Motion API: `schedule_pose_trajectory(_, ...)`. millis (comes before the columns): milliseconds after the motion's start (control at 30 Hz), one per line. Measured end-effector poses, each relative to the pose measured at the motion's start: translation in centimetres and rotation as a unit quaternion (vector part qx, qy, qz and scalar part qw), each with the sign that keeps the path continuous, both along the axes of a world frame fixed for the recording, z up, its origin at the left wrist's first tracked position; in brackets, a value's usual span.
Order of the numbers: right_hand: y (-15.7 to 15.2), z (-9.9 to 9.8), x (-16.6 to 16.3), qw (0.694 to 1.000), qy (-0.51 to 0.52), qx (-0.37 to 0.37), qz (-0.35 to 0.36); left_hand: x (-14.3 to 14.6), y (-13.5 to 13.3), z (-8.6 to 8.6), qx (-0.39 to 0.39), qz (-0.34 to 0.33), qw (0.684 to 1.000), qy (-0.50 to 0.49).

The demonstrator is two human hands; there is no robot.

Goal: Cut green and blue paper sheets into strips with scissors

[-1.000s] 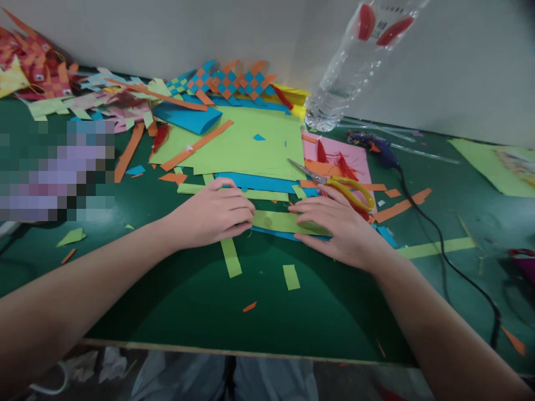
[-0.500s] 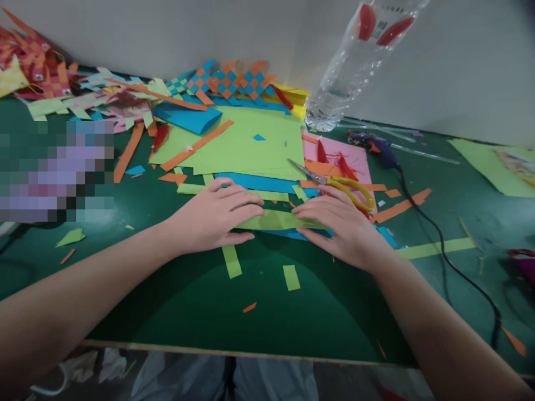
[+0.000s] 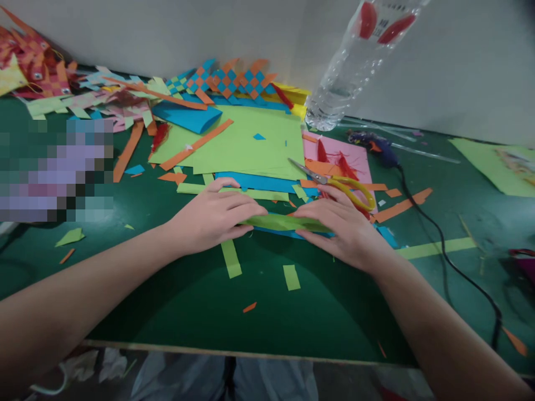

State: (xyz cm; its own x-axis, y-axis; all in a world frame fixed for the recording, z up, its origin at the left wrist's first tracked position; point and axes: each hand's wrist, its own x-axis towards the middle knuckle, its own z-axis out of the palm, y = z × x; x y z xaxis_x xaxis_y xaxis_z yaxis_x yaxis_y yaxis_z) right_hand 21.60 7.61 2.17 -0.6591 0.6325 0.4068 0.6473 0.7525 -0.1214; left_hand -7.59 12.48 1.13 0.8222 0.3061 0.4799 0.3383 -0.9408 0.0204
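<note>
My left hand and my right hand both grip a light green paper strip that lies over a blue sheet on the green table. The strip's near edge is lifted and folded upward between my fingers. Left fingers pinch its left end, right fingers pinch its right end. Yellow-handled scissors lie just beyond my right hand.
A stack of green, blue and pink paper sheets lies behind the hands. Woven paper pieces and scraps sit at the back left. A plastic bottle stands at the back. A glue gun with a black cable lies to the right.
The green strip, flat a second ago, has been folded up along its length. My left fingers slid right along it, and both hands have closed on it.
</note>
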Motion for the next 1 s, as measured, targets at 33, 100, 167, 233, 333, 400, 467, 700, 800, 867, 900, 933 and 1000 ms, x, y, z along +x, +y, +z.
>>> schedule_pose_trajectory(33,-0.1,0.0,0.0,1.000,-0.005,0.000,-0.002,0.0,0.0,0.0,0.000,0.001,1.000,0.000)
schedule_pose_trajectory(100,-0.1,0.0,0.0,1.000,-0.015,0.001,-0.012,-0.1,0.0,0.1,0.000,0.002,1.000,-0.006)
schedule_pose_trajectory(167,-0.2,0.1,0.0,1.000,-0.020,0.001,-0.023,-0.1,0.1,0.0,0.005,0.003,1.000,-0.017)
schedule_pose_trajectory(233,-0.1,0.2,0.0,0.999,-0.021,0.008,-0.034,-0.2,0.2,-0.1,0.018,0.010,0.999,-0.030)
schedule_pose_trajectory(333,0.0,0.3,0.0,0.998,-0.020,0.027,-0.044,-0.1,0.3,-0.1,0.041,0.026,0.998,-0.047)
schedule_pose_trajectory(400,0.1,0.2,0.0,0.998,-0.018,0.040,-0.047,-0.1,0.4,-0.1,0.049,0.033,0.997,-0.057)
schedule_pose_trajectory(467,0.2,0.1,0.0,0.997,-0.013,0.053,-0.047,-0.1,0.5,-0.1,0.048,0.040,0.996,-0.067)
schedule_pose_trajectory(700,0.4,0.1,0.1,0.997,0.014,0.067,-0.047,-0.4,0.9,-0.2,0.025,0.089,0.992,-0.081)
schedule_pose_trajectory(800,0.3,0.1,0.2,0.997,0.014,0.057,-0.048,-0.5,1.0,-0.3,0.000,0.110,0.990,-0.087)
schedule_pose_trajectory(867,0.3,0.0,0.2,0.996,0.020,0.063,-0.059,-0.6,1.2,-0.4,-0.021,0.120,0.988,-0.091)
schedule_pose_trajectory(900,0.3,0.0,0.2,0.995,0.023,0.067,-0.065,-0.6,1.2,-0.4,-0.031,0.124,0.988,-0.092)
schedule_pose_trajectory(933,0.3,0.0,0.2,0.995,0.026,0.071,-0.070,-0.7,1.3,-0.4,-0.041,0.129,0.987,-0.092)
schedule_pose_trajectory(1000,0.3,-0.1,0.2,0.994,0.027,0.075,-0.074,-0.8,1.4,-0.4,-0.062,0.139,0.984,-0.088)
